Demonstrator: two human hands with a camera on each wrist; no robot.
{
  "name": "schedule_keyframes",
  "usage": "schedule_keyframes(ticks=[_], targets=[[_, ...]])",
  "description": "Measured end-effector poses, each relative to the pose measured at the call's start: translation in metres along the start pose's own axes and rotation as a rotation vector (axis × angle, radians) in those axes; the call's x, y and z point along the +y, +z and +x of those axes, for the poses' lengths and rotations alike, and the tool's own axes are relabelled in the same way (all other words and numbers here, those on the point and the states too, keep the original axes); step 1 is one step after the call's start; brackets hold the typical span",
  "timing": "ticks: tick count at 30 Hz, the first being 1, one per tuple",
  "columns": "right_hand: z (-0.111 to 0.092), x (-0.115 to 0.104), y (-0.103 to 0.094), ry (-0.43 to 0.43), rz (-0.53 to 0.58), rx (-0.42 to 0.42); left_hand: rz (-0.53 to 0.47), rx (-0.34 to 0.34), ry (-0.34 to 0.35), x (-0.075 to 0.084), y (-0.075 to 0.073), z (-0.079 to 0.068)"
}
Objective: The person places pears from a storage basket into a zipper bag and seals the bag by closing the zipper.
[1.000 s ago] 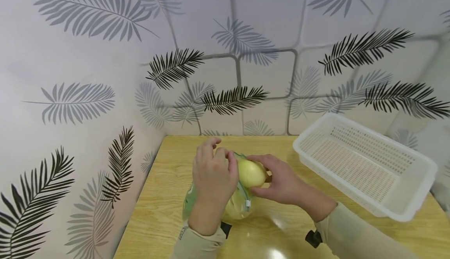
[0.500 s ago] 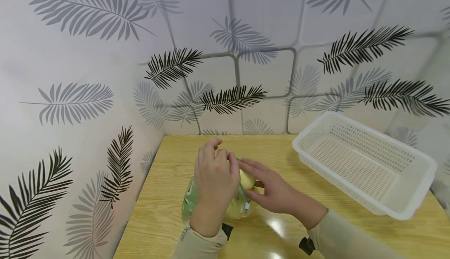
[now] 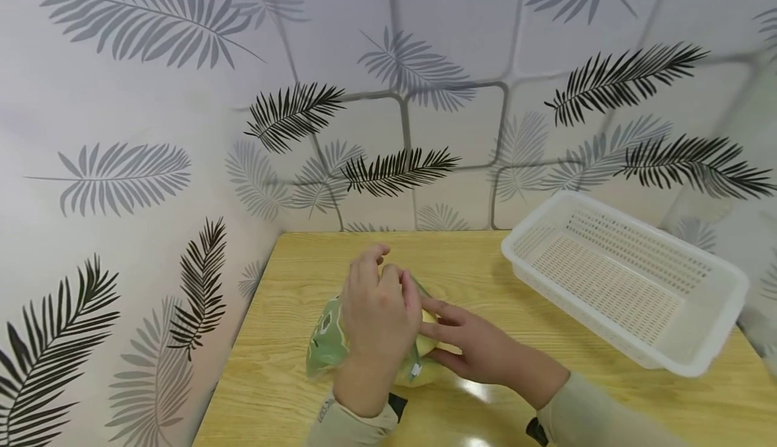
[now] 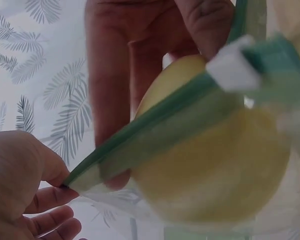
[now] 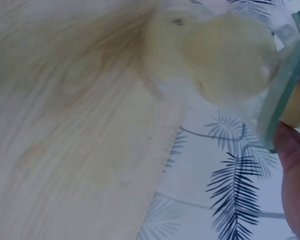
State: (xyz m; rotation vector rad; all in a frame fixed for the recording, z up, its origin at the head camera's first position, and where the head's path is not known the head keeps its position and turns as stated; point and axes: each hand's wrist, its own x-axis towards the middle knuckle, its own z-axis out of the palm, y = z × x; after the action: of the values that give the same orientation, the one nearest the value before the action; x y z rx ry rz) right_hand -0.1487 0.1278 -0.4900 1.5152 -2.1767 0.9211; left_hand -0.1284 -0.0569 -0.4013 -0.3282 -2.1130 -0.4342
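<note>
A clear and green zip bag stands on the table. Its green zip edge carries a white slider. My left hand pinches one corner of the bag's open mouth between thumb and index finger, seen in the left wrist view. My right hand holds a round pale-yellow fruit at that mouth. In the left wrist view the fruit's lower part shows through the plastic, and some right fingers reach inside the bag. More yellow fruit lies in the bag in the right wrist view. My left hand hides much of the bag from above.
A white perforated plastic basket sits at the right of the wooden table, with no fruit visible in it. A wall with a leaf pattern stands behind the table and along its left side.
My right hand has moved left and slightly down, carrying the fruit into the bag's mouth. Less of the fruit shows now. My left hand keeps its grip and has shifted slightly right.
</note>
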Motion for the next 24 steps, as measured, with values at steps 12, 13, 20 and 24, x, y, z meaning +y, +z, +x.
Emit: schedule_keyframes(ticks=[12, 13, 20, 24], targets=[[-0.001, -0.002, 0.018, -0.079, -0.054, 0.036, -0.011, -0.053, 0.007, 0.010, 0.006, -0.013], [-0.002, -0.003, 0.017, -0.065, -0.030, 0.027, -0.012, -0.057, 0.006, 0.010, 0.006, -0.014], [-0.009, -0.004, 0.011, 0.007, 0.172, 0.022, -0.017, -0.061, 0.009, 0.009, 0.006, -0.015], [-0.012, -0.005, 0.011, 0.093, 0.180, 0.069, -0.022, -0.081, 0.003, 0.010, 0.004, -0.016]])
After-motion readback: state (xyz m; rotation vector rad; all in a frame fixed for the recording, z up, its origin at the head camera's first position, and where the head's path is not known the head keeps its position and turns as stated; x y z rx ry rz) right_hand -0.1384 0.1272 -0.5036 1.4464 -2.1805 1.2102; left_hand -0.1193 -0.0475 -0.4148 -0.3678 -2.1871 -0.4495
